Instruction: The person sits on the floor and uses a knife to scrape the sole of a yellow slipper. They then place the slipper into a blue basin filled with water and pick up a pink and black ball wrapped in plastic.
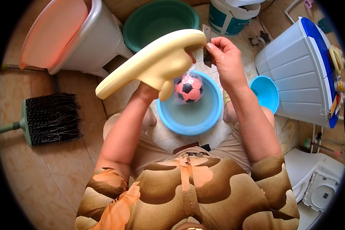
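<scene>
A pale yellow foam slipper point(149, 61) is held up with its sole edge towards the upper left. My left hand point(147, 91) is inside or behind it, mostly hidden, with the wrist and perhaps a fingertip past the opening in sight. My right hand point(224, 53) pinches a thin, dark, flat strip point(207, 47) between thumb and fingers, right beside the slipper's upper end. Below both hands stands a light blue basin point(189, 130) of cloudy water. A pink and black ball point(189, 88) in clear plastic rests at the basin's back part.
A green tub point(161, 23) stands at the back, beside a white bucket point(235, 20). A large lidded bin point(299, 69) and a small blue bowl point(266, 93) are at right. On the left lie a black-bristled broom point(53, 119) and a white plastic tub point(89, 37). My knees flank the basin.
</scene>
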Motion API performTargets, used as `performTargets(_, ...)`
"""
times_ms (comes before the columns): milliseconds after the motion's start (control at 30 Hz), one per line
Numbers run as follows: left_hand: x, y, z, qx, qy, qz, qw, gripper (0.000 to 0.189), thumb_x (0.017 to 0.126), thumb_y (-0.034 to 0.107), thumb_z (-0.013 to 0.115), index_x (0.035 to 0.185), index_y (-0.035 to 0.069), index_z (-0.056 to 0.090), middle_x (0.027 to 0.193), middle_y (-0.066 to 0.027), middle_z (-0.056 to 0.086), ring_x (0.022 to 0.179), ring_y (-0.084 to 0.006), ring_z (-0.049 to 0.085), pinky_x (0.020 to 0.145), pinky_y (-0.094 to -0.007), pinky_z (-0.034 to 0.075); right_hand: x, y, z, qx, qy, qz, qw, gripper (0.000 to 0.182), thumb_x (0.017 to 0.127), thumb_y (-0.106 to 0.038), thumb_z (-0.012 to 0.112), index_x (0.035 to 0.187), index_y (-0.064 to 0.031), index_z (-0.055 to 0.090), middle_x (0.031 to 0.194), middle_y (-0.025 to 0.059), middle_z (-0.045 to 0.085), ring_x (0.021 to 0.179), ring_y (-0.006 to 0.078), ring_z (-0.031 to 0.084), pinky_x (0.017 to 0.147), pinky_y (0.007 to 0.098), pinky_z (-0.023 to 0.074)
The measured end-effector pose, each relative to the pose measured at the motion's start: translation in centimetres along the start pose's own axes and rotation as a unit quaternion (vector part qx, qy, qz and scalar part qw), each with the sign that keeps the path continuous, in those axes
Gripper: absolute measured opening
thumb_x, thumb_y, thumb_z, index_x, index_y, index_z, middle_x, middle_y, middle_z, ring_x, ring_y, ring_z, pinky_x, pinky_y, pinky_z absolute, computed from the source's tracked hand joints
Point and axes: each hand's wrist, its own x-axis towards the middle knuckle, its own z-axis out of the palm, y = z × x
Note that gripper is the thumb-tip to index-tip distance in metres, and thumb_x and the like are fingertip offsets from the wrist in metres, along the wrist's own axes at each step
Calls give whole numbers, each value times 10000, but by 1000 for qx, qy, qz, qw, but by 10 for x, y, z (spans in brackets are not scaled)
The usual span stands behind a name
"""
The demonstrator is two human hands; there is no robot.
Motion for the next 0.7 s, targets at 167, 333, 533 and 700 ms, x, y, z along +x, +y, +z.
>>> performTargets(167,-7,-40,-32,126,17,-51,991,483,888,142,639,1330,47,470,1260,-81,549,1145,-171,524,978,-319,426,-18,-18,15,47,-29,-54,997,92,925,-95,589,931,-4,601,813,18,627,689,65,549,615,228,460)
performTargets(333,1,-29,-15,-25,47,12,999,443,855,75,658,1273,44,512,1198,-57,574,1096,-159,534,954,-317,434,9,6,-17,26,16,16,999,91,930,-105,586,930,-14,598,815,20,627,680,85,559,618,236,466)
performTargets(533,-10,-44,-24,231,9,-14,973,404,859,91,657,1242,41,541,1175,-71,597,1076,-176,556,937,-322,447,0,2,-2,21,-4,1,1000,119,920,-106,595,964,5,608,823,25,631,728,86,569,644,250,476)
performTargets(700,-6,-30,-17,-51,52,28,997,512,909,349,575,1283,7,498,1186,-134,595,1105,-229,567,967,-358,448,5,-5,7,53,21,-85,995,102,915,-122,623,938,-22,627,800,3,617,690,65,556,603,233,487)
